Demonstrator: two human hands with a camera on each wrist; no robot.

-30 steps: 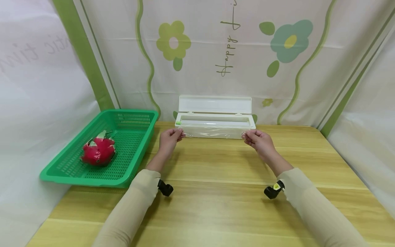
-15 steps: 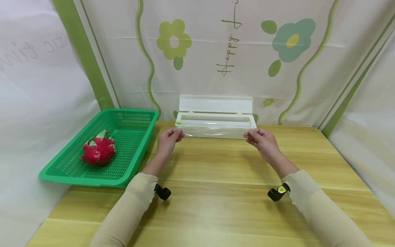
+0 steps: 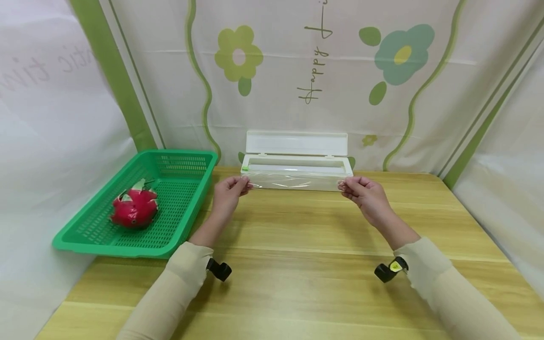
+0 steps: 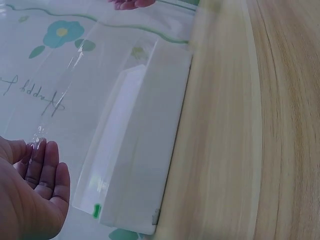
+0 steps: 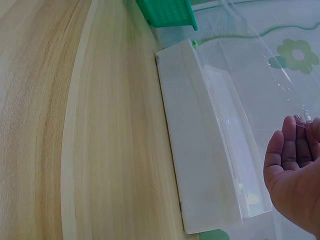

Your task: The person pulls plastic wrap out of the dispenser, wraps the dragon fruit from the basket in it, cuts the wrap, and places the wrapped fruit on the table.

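Note:
Clear plastic wrap (image 3: 293, 181) stretches between both hands in front of a long white dispenser box (image 3: 250, 161). My left hand (image 3: 227, 194) pinches the wrap's left corner between thumb and fingers. At the other corner, my right hand (image 3: 369, 198) pinches it the same way. The box's lid (image 3: 297, 143) stands raised at the back, and a white roll lies inside. Near the box's left end sits a small green slider (image 4: 96, 210). In the left wrist view the film runs taut and see-through from the fingertips.
A green perforated basket (image 3: 177, 226) stands at the left, holding a red dragon fruit (image 3: 135, 208). Behind the wooden table (image 3: 297, 283) hangs a flowered curtain (image 3: 272, 61), close behind the raised lid. More curtain flanks both sides.
Both hands keep their pinch on the plastic wrap. The forearms and wrists have spread slightly outward, while the hands themselves have moved only a little apart. Box and basket stay put.

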